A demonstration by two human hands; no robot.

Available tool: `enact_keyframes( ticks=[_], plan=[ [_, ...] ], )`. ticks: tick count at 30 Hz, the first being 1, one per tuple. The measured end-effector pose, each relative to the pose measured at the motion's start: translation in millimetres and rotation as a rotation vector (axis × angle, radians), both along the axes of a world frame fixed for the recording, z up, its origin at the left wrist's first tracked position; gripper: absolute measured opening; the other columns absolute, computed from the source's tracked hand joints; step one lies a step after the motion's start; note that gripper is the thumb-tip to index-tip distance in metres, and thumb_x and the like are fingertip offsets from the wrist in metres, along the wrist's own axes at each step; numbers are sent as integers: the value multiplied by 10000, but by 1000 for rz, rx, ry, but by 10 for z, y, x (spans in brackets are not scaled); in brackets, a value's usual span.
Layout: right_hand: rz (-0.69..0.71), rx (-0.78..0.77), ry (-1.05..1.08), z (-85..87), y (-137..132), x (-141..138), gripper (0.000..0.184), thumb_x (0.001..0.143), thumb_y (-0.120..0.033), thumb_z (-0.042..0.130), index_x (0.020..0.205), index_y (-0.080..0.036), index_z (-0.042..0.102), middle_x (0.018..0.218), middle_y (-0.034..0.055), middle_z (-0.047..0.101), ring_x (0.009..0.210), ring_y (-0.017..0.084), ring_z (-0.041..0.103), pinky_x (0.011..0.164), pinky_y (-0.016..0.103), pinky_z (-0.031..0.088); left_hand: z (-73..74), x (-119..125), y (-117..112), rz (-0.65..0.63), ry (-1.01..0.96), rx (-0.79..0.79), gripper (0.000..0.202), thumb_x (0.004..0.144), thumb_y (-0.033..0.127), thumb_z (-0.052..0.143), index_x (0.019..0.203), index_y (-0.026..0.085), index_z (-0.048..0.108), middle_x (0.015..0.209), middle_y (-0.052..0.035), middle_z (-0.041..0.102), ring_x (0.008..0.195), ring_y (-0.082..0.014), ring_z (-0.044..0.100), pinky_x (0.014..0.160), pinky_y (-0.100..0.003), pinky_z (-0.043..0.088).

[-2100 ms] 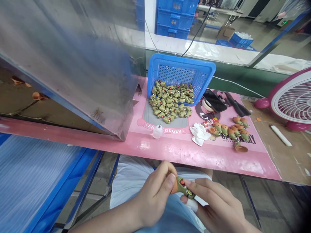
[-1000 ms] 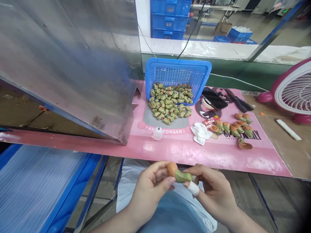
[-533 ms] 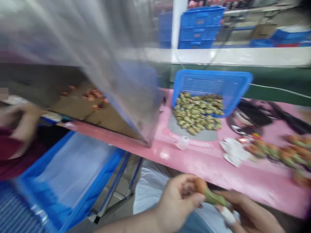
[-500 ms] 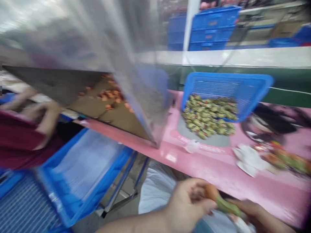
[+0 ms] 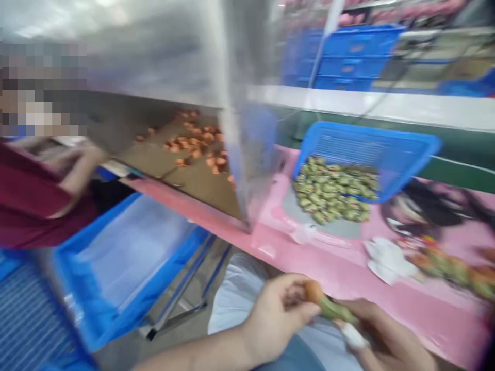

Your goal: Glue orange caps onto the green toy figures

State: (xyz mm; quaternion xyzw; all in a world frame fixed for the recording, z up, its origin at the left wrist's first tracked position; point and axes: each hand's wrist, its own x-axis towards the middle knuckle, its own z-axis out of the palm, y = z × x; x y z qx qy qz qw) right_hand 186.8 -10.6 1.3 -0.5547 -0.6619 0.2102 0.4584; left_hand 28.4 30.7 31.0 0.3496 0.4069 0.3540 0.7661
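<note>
Above my lap, at the table's front edge, I hold a small green-and-orange moulded figure (image 5: pixel 335 310) between both hands. My left hand (image 5: pixel 273 317) pinches its orange end with thumb and fingers. Closed around the green end is my right hand (image 5: pixel 390 335), with a white cover on one finger. Blur hides the figure's finer detail. Beyond the hands, many small green pieces (image 5: pixel 334 193) spill from a tipped blue basket (image 5: pixel 406 149) onto a grey mat (image 5: pixel 348 230). Several green-and-orange figures (image 5: pixel 450 265) lie in a row on the right, beside a crumpled white tissue (image 5: pixel 389 260).
Left of the pink table (image 5: pixel 410 304), a clear plastic sheet (image 5: pixel 228 103) hangs beside a brown board (image 5: pixel 154 162) with orange pieces. A lined blue crate (image 5: pixel 150 275) stands below it. A co-worker in a maroon top (image 5: pixel 31 201) sits at far left. Blue crates (image 5: pixel 353 59) are stacked behind.
My view has shifted a little. Both hands, still holding the figure, appear slightly farther left and higher. The grip looks the same.
</note>
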Motion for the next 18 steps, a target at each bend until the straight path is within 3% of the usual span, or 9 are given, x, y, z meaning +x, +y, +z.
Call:
enact_keyframes(
  ticks=[4,12,18],
  plan=[
    [50,-76,37,244,-51,53,111,798,-195,555,909,-204,549,654,-11,582,478,93,525,445,186,458,9,-3,83,-103,18,-1,265,698,195,670,938,130,578,818,-50,666,751,-146,599,654,-245,472],
    [-17,-98,155,173,-103,59,159,791,-164,577,931,-229,540,727,-21,594,492,69,500,463,178,439,-40,91,89,-154,45,21,214,755,197,609,964,160,584,892,-48,680,816,-170,618,668,-256,512],
    [-11,-43,70,114,-153,131,248,788,-126,559,1015,-209,506,770,3,566,573,87,516,541,204,453,-135,164,115,-203,48,92,202,772,174,590,971,202,570,924,-27,672,889,-163,608,759,-254,496]
  ],
)
